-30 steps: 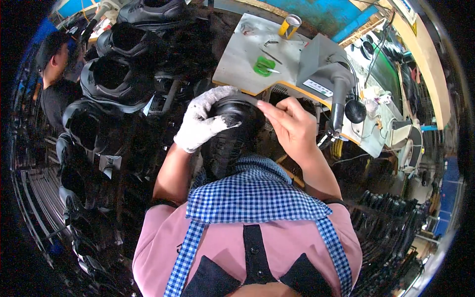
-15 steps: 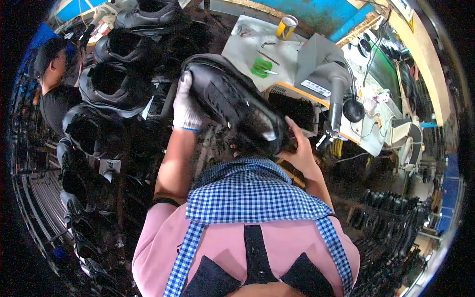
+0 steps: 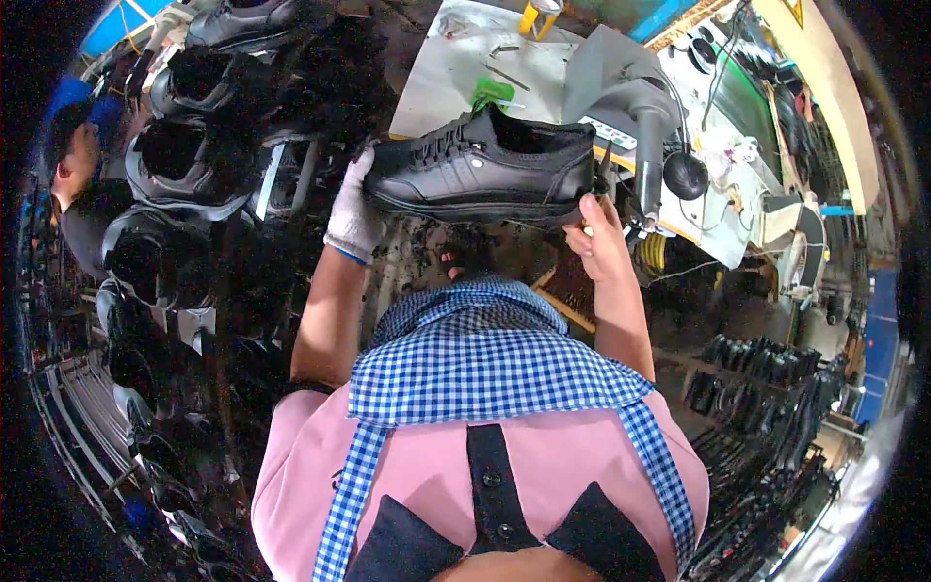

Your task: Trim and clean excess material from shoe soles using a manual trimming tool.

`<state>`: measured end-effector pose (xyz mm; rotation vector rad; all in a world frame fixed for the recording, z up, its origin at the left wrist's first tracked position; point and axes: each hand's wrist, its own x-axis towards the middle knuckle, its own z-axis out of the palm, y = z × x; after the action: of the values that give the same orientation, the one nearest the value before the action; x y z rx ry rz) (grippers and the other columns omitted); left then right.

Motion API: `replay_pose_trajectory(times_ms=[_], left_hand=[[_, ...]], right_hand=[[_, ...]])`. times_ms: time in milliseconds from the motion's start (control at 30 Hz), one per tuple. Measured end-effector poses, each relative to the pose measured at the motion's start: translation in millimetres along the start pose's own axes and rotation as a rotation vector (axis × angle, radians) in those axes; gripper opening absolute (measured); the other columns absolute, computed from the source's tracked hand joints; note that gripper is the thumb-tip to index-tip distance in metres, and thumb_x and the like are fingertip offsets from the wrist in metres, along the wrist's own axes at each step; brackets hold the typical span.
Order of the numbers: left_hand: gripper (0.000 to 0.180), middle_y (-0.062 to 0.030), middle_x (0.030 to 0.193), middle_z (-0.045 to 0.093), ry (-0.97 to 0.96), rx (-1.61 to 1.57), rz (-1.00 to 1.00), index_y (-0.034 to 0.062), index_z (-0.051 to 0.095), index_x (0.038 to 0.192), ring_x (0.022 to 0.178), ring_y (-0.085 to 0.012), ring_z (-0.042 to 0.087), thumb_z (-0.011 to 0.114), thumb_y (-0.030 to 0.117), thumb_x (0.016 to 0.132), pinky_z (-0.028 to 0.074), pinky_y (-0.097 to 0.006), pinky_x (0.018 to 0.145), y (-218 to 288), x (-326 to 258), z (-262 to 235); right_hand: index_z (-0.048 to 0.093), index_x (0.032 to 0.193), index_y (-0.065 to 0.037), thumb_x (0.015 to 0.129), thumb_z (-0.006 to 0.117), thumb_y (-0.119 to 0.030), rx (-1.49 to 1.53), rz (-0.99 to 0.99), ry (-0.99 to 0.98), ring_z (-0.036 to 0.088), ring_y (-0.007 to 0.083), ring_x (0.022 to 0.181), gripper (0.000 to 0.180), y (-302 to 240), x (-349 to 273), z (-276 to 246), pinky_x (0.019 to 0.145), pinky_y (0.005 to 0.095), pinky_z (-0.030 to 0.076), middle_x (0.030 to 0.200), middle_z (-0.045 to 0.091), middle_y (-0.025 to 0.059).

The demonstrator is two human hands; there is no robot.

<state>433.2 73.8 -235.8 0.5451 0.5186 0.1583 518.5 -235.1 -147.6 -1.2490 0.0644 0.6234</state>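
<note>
A black lace-up shoe (image 3: 475, 179) is held sideways in front of me, toe to the left and sole down, its side toward me. My left hand (image 3: 355, 209), in a white knitted glove with a blue-edged cuff, grips the toe end. At the heel, my bare right hand (image 3: 603, 233) has its thumb against the sole edge and its fingers curled. A small pale spot shows between those fingers; I cannot make out what it is. Just above that hand rises a dark pointed thing (image 3: 605, 167), and whether the hand holds it is unclear.
Several black shoes (image 3: 179, 170) hang on a rack at my left, with a person (image 3: 82, 184) beyond. Ahead stands a white worktable (image 3: 427, 82) bearing a yellow can (image 3: 539, 17), a green object (image 3: 493, 93) and a grey machine (image 3: 616, 82). More dark shoes (image 3: 766, 388) fill racks at right.
The shoe has turned from a slanted position to level, its side now facing me. My right hand has come up to its heel, while the left hand keeps the toe. My view has shifted slightly.
</note>
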Motion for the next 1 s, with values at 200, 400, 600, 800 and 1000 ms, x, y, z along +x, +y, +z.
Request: replay_pose_trajectory(times_ms=[200,400,600,800,1000], left_hand=[[0.048,-0.0072,0.122,0.059,-0.113,0.085,-0.002,0.0087,0.049,0.130,0.110,-0.0233,0.056,0.058,0.029,0.088,0.045,-0.038,0.094,-3.8,-28.7,0.5],[0.046,-0.0079,0.127,0.056,-0.093,0.003,-0.074,0.0051,0.050,0.130,0.114,-0.0239,0.054,0.056,0.029,0.091,0.040,-0.038,0.100,-29.8,-27.2,-38.0],[0.045,-0.0084,0.120,0.060,-0.020,0.055,-0.107,0.0037,0.052,0.127,0.112,-0.0242,0.055,0.056,0.031,0.091,0.043,-0.038,0.097,-31.3,-32.9,-35.0],[0.038,-0.0084,0.109,0.063,0.049,0.339,0.027,0.0051,0.055,0.123,0.104,-0.0211,0.058,0.057,0.021,0.089,0.046,-0.035,0.090,-41.2,-18.9,-61.3],[0.036,-0.0110,0.106,0.063,-0.332,1.115,0.904,0.0010,0.056,0.120,0.098,-0.0209,0.059,0.057,0.009,0.085,0.046,-0.033,0.085,-1.8,-65.2,28.0]], right_hand=[[0.037,0.134,-0.009,0.073,0.076,-0.009,-0.272,-0.063,0.032,0.053,0.0072,0.058,0.073,6.3,4.2,16.8,0.046,0.0206,0.039,0.085,0.061,0.0018],[0.030,0.139,-0.005,0.072,0.077,-0.004,-0.251,-0.284,-0.232,0.051,0.0172,0.114,0.082,1.4,1.3,42.6,0.090,0.0298,0.046,0.125,0.051,0.0083],[0.025,0.141,-0.001,0.069,0.080,-0.005,-0.366,-0.408,-0.395,0.046,0.0174,0.120,0.090,-5.6,-4.7,56.7,0.103,0.0314,0.036,0.129,0.047,0.0097],[0.035,0.132,0.002,0.060,0.086,-0.015,-0.756,-0.490,-0.372,0.051,0.0184,0.115,0.090,-14.1,-7.6,63.9,0.099,0.0314,0.040,0.125,0.051,0.0122],[0.044,0.126,-0.003,0.058,0.085,-0.036,-1.153,-0.710,-0.307,0.060,0.0347,0.103,0.086,-4.4,-0.5,73.8,0.085,0.0396,0.050,0.116,0.057,0.0183]])
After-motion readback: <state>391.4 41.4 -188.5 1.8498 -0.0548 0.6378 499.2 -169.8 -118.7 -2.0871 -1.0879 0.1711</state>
